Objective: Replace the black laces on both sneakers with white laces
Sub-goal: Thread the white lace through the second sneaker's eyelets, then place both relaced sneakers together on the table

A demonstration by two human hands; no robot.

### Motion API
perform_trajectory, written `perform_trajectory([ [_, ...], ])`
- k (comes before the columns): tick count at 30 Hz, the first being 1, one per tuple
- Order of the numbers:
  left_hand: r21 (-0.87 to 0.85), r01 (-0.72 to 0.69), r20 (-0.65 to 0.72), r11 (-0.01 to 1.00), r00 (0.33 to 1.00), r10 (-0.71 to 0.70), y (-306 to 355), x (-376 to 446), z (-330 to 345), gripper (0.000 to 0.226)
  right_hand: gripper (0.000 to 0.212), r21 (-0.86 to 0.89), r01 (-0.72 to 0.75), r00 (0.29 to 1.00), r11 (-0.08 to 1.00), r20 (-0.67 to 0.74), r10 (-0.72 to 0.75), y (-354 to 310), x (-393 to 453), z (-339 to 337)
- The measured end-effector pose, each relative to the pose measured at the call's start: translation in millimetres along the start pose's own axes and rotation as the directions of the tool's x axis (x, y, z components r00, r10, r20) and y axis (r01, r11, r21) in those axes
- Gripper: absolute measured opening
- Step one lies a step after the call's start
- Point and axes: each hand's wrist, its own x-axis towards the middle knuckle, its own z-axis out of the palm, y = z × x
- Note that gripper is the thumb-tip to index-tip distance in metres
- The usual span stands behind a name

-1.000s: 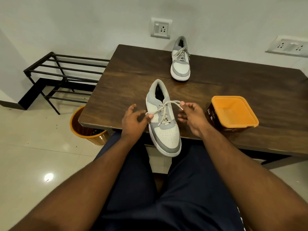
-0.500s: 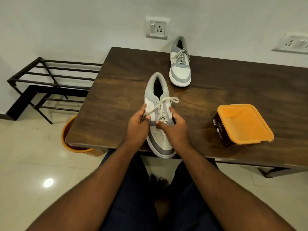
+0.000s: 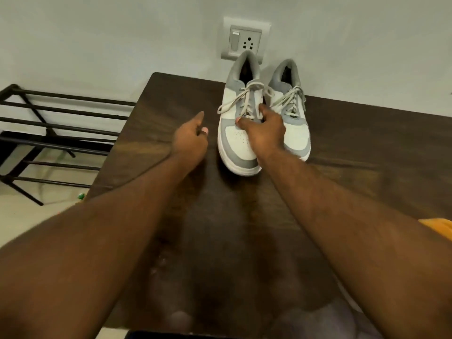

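Two grey-and-white sneakers stand side by side at the far edge of the dark wooden table, toes toward me, both threaded with white laces. My right hand grips the left sneaker over its lower laces, thumb on the toe side and fingers down between the two shoes. The right sneaker touches or nearly touches the left one. Just left of the left sneaker my left hand hovers, fingers loosely curled and holding nothing. No black laces are in view.
A wall socket sits on the wall right behind the shoes. A black metal shoe rack stands on the floor to the left of the table. An orange lid corner shows at the right edge.
The near sneaker has moved from the table's front edge to the back, beside the other sneaker. My left hand has let go of the lace. The view has shifted forward.
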Motion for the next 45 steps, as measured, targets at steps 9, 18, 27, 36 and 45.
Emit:
perform_trajectory([
  [9,0.125,-0.233,0.038,0.964,0.973,0.230,-9,35,38,0.045,0.057,-0.116,0.056,0.997,0.992,-0.047,-0.062,20,57,21],
  [18,0.337,-0.238,0.051,0.911,0.971,0.235,-8,-9,39,0.033,0.053,-0.373,0.295,0.955,0.880,0.153,-0.255,1,3,-34],
  [27,0.703,-0.193,0.284,0.684,0.959,-0.022,37,-97,60,0.038,0.034,-0.773,0.278,0.961,0.571,0.231,-0.154,-1,-86,-213],
  [36,0.585,-0.576,0.701,0.571,0.713,0.000,118,-181,120,0.059,0.032,-0.896,0.075,0.961,0.438,0.182,0.209,39,-167,-270],
  [45,0.544,-0.572,0.643,0.613,0.754,0.133,168,-127,185,0.083,0.026,-0.898,0.208,0.974,0.389,0.228,0.005,23,-97,-306],
])
